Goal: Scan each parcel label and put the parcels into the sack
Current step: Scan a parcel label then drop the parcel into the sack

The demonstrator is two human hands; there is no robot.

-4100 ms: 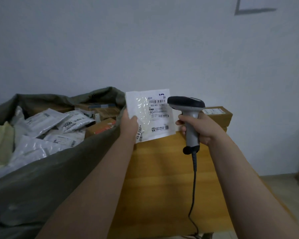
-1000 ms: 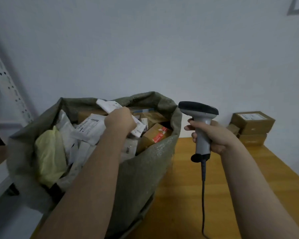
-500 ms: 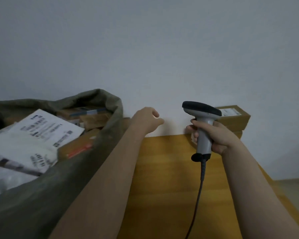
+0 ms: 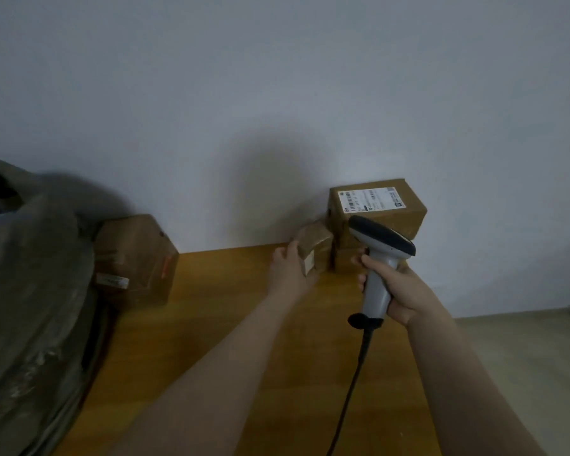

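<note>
My left hand (image 4: 288, 269) grips a small brown cardboard parcel (image 4: 313, 246) at the back of the wooden table (image 4: 231, 340), close to the wall. My right hand (image 4: 399, 287) holds a grey handheld scanner (image 4: 377, 258) by its handle, its dark head just right of that parcel. Behind the scanner a larger brown box (image 4: 375, 205) with a white label on top sits on another box, which the scanner mostly hides. The grey-green sack (image 4: 30, 291) bulges at the left edge; its inside is not visible.
A taped brown box (image 4: 135, 261) stands on the table against the sack. The scanner's black cable (image 4: 352, 386) hangs down over the table's right part. A pale wall runs behind the table, and floor shows at the right.
My left hand left the white parcel in the sack, crossed to the right and took hold of the small brown parcel. My view swung right; the scanner stayed in my right hand.
</note>
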